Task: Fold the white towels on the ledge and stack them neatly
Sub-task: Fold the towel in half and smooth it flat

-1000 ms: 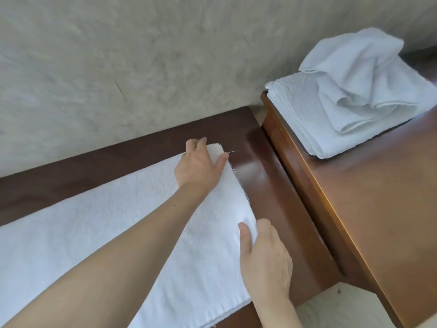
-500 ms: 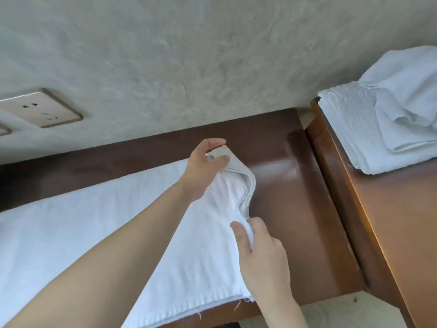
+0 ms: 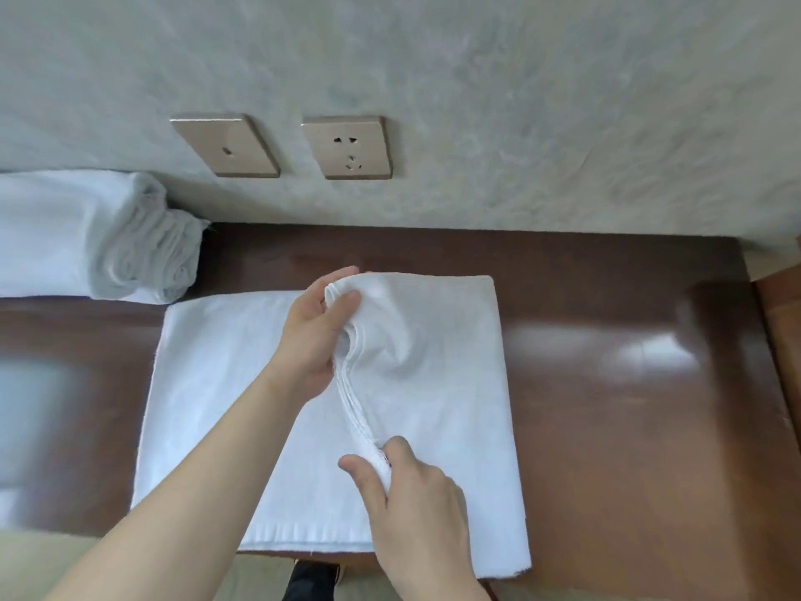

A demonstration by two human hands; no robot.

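the flat white terry towel (image 3: 455, 383) on the dark glossy wooden ledge (image 3: 628, 383) was pinched along its doubled edge: left hand (image 3: 312, 340) at twelve o'clock, right hand (image 3: 416, 492) at six.

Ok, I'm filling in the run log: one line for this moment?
step: folding towel | left hand: pinching far corner | right hand: pinching near corner | surface: ledge
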